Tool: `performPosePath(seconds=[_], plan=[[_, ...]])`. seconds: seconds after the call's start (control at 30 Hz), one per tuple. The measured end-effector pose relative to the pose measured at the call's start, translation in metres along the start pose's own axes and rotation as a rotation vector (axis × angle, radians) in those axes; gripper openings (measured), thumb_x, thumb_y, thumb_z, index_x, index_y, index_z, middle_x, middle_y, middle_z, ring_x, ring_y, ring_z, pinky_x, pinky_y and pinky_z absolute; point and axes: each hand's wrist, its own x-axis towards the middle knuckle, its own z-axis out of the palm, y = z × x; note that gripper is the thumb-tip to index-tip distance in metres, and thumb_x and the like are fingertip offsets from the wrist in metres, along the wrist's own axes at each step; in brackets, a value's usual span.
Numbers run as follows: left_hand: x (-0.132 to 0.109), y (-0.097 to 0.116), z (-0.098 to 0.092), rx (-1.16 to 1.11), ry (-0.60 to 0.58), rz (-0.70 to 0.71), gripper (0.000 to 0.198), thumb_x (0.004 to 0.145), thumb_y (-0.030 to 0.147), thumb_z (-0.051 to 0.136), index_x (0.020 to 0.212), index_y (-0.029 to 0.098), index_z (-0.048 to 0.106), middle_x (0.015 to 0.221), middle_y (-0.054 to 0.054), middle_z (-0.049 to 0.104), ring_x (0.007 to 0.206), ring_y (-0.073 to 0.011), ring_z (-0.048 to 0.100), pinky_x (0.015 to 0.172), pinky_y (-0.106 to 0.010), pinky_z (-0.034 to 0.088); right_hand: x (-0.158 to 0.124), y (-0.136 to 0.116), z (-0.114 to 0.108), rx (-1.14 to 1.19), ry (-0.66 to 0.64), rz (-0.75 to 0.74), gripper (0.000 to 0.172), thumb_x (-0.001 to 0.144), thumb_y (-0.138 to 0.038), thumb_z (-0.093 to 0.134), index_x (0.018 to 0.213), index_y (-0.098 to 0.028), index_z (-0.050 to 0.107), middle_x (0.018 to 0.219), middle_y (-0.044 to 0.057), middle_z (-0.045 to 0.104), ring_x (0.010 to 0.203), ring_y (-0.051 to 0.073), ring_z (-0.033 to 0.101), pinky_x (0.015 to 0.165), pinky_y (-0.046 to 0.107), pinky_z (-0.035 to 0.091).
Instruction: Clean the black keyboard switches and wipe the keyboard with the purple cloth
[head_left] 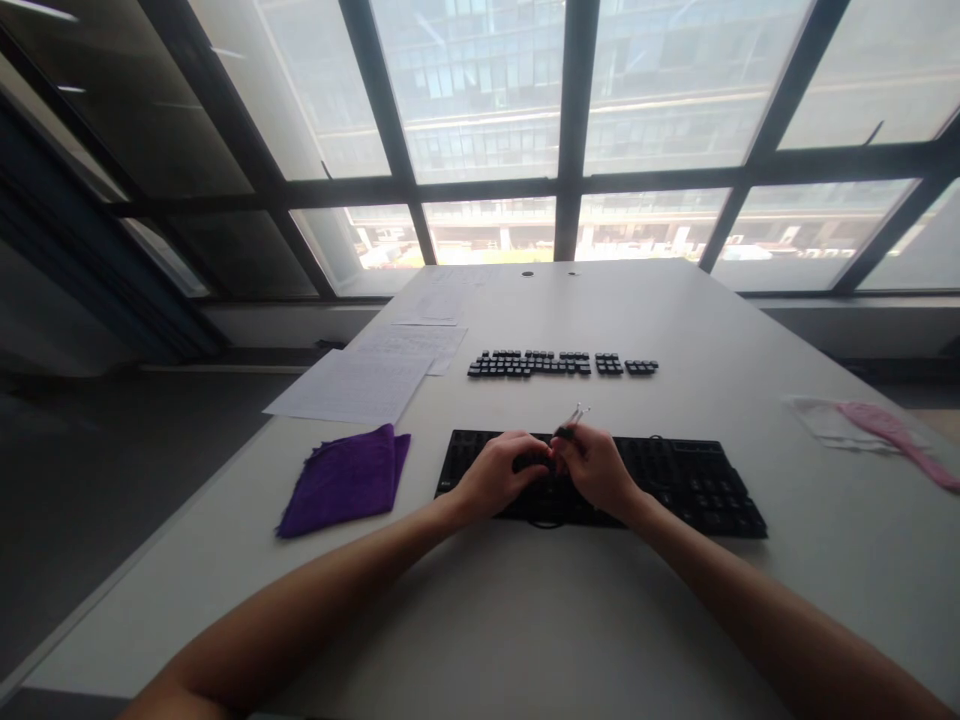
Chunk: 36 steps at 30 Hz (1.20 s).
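A black keyboard (pixel 694 480) lies across the desk in front of me, with many of its keys hidden under my hands. My right hand (pixel 600 470) is closed around a small keycap puller (pixel 576 415), whose thin wire prongs point up and away from me. Over the keyboard's middle, my left hand (pixel 501 473) has thumb and fingers drawn together, close to the right fingertips. What the left fingers hold is too small and hidden to make out. Behind the keyboard, several loose black keycaps (pixel 559 366) stand in rows, set out like a keyboard layout.
A folded purple cloth (pixel 341 482) lies left of the keyboard. Papers (pixel 356 384) spread along the desk's left edge. At the right are a pink brush-like thing (pixel 889 428) and a white packet (pixel 817 422). Large windows (pixel 480 90) stand beyond the white desk (pixel 525 620).
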Motion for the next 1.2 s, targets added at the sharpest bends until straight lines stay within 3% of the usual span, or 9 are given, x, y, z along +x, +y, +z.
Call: performPosePath(seconds=[0.13, 0.23, 0.4, 0.53, 0.73, 0.97, 1.07, 1.2], plan=[[-0.003, -0.001, 0.000, 0.014, 0.080, -0.064, 0.034, 0.079, 0.021, 0.076, 0.109, 0.021, 0.060, 0.096, -0.002, 0.068, 0.088, -0.0187, 0.063, 0.084, -0.032, 0.050, -0.001, -0.002, 0.002, -0.140, 0.008, -0.068, 0.018, 0.095, -0.030, 0.053, 0.082, -0.019, 0.061, 0.072, 0.003, 0.068, 0.065, 0.017, 0.061, 0.064, 0.028, 0.044], [-0.007, 0.000, 0.002, 0.060, 0.099, -0.036, 0.037, 0.078, 0.019, 0.075, 0.110, 0.022, 0.057, 0.097, -0.002, 0.067, 0.090, -0.0185, 0.062, 0.083, -0.032, 0.050, 0.000, -0.003, 0.003, -0.175, -0.032, -0.096, 0.017, 0.095, -0.028, 0.052, 0.086, -0.019, 0.062, 0.076, 0.003, 0.069, 0.067, 0.017, 0.062, 0.065, 0.027, 0.043], [-0.008, 0.004, 0.002, 0.180, 0.034, 0.120, 0.019, 0.089, 0.018, 0.065, 0.108, 0.023, 0.063, 0.108, -0.005, 0.065, 0.105, -0.0211, 0.058, 0.093, -0.036, 0.048, 0.003, -0.001, 0.002, -0.043, 0.007, 0.014, 0.020, 0.096, -0.032, 0.051, 0.081, -0.020, 0.056, 0.066, 0.001, 0.066, 0.060, 0.016, 0.062, 0.060, 0.027, 0.045], [-0.006, 0.006, 0.000, 0.162, 0.090, 0.176, 0.012, 0.090, 0.019, 0.064, 0.101, 0.022, 0.066, 0.112, -0.007, 0.064, 0.107, -0.0210, 0.058, 0.094, -0.035, 0.048, 0.006, 0.000, 0.002, 0.112, 0.016, 0.101, 0.022, 0.096, -0.039, 0.052, 0.084, -0.020, 0.053, 0.065, 0.001, 0.068, 0.056, 0.017, 0.063, 0.055, 0.027, 0.047], [0.002, 0.007, -0.005, 0.054, 0.093, 0.110, 0.002, 0.089, 0.020, 0.066, 0.090, 0.019, 0.067, 0.089, -0.004, 0.069, 0.082, -0.0157, 0.064, 0.078, -0.028, 0.052, 0.011, 0.006, 0.003, 0.212, 0.088, 0.140, 0.027, 0.096, -0.046, 0.052, 0.084, -0.021, 0.050, 0.063, 0.002, 0.068, 0.055, 0.018, 0.066, 0.054, 0.028, 0.048], [0.011, 0.011, -0.018, 0.060, 0.167, 0.038, 0.013, 0.088, 0.031, 0.067, 0.087, 0.020, 0.073, 0.092, -0.006, 0.073, 0.084, -0.0185, 0.067, 0.077, -0.030, 0.055, 0.014, 0.007, 0.003, 0.238, 0.134, 0.177, 0.028, 0.095, -0.047, 0.051, 0.084, -0.021, 0.050, 0.063, 0.002, 0.068, 0.051, 0.018, 0.065, 0.049, 0.027, 0.047], [0.024, 0.003, -0.028, 0.069, 0.161, -0.001, 0.016, 0.087, 0.034, 0.067, 0.086, 0.019, 0.074, 0.090, -0.005, 0.073, 0.080, -0.0181, 0.068, 0.073, -0.029, 0.055, 0.015, 0.006, 0.003, 0.228, 0.139, 0.182, 0.027, 0.095, -0.045, 0.051, 0.084, -0.021, 0.050, 0.063, 0.002, 0.068, 0.052, 0.017, 0.065, 0.049, 0.026, 0.047], [0.065, -0.025, -0.035, 0.186, 0.113, 0.033, 0.014, 0.085, 0.030, 0.068, 0.087, 0.019, 0.076, 0.085, -0.005, 0.073, 0.075, -0.0167, 0.066, 0.071, -0.028, 0.053, 0.015, 0.007, 0.004, 0.217, 0.136, 0.168, 0.026, 0.096, -0.043, 0.050, 0.085, -0.020, 0.052, 0.063, 0.002, 0.068, 0.051, 0.016, 0.064, 0.051, 0.025, 0.048]])
